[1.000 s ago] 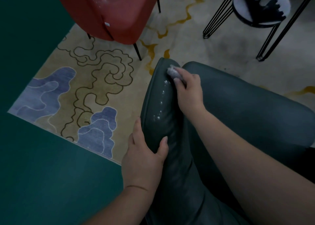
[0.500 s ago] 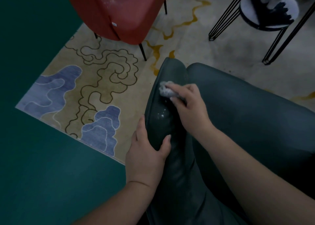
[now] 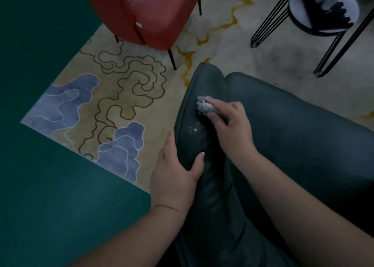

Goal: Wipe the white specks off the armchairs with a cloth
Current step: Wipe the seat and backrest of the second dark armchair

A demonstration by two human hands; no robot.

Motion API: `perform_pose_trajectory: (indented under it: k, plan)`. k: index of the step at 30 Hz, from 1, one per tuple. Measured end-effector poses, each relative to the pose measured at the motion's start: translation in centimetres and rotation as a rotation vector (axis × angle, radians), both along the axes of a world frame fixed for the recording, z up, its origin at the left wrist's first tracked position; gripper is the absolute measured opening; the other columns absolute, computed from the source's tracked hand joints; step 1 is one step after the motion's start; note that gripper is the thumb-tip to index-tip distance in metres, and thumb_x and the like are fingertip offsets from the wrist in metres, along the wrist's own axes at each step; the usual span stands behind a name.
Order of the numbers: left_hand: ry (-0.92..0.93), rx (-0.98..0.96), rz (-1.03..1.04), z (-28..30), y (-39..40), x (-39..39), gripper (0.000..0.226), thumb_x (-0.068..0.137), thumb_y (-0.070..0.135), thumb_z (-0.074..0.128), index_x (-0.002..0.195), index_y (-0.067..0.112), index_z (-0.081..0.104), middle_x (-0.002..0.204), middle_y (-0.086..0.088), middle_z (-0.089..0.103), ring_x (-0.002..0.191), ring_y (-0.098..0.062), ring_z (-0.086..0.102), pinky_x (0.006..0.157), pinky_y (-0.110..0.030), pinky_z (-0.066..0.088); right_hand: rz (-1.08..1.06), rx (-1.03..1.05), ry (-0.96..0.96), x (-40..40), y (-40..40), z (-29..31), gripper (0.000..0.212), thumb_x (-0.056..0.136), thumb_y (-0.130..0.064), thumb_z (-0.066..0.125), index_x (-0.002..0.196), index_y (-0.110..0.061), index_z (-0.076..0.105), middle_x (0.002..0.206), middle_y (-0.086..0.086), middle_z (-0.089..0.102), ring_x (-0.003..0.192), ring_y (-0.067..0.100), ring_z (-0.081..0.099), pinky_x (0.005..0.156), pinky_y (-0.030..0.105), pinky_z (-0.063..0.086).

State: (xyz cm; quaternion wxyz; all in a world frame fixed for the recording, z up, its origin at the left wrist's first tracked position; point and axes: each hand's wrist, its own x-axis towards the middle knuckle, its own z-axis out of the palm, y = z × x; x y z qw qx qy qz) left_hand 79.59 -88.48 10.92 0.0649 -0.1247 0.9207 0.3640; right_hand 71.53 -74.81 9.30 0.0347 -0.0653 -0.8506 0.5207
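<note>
A: What lies on the green floor (image 3: 50,206)?
B: A beige rug (image 3: 141,96), its near corner cut at an angle. It carries dark looping lines, blue cloud shapes (image 3: 121,145) near that corner, and yellow veins farther back.

A: What stands on the rug's far right?
B: A side table (image 3: 323,13) on thin black wire legs. Its round lower shelf is white and holds a black-and-white object, too blurred to identify.
</note>
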Motion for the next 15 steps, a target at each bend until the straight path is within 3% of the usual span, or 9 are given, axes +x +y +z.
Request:
perform_pose_trajectory:
  k: [4,10,15]
  plan:
    - [-0.008,0.007,0.014,-0.1,0.0,0.1,0.084,0.08,0.059,0.058,0.15,0.034,0.02,0.143,0.004,0.046,0.123,-0.019,0.048,0.091,-0.026,0.038,-0.024,0.024,-0.024,-4.2,-0.4,1.0,0.031,0.094,-0.022,0.057,0.123,-0.033,0.061,0.102,-0.002,0.043,0.086,-0.008,0.045,0.081,-0.007,0.029]
    - [-0.006,0.026,-0.001,0.0,-0.2,0.0,0.087,0.079,0.059,0.061,0.151,0.03,0.021,0.142,0.003,0.048,0.125,-0.018,0.048,0.099,-0.033,0.044,0.235,0.129,0.142,1.6,0.5,0.3,0.036,0.089,-0.011,0.064,0.121,-0.027,0.064,0.097,0.002,0.043,0.087,-0.002,0.045,0.084,0.007,0.038]
    - [-0.008,0.025,0.011,0.1,-0.1,0.0,0.085,0.08,0.058,0.062,0.15,0.029,0.023,0.141,0.003,0.049,0.124,-0.018,0.049,0.097,-0.029,0.042,0.003,0.026,-0.056,-1.6,-0.1,0.8,0.033,0.092,-0.021,0.059,0.122,-0.034,0.062,0.101,0.0,0.043,0.085,-0.006,0.045,0.079,-0.004,0.033]
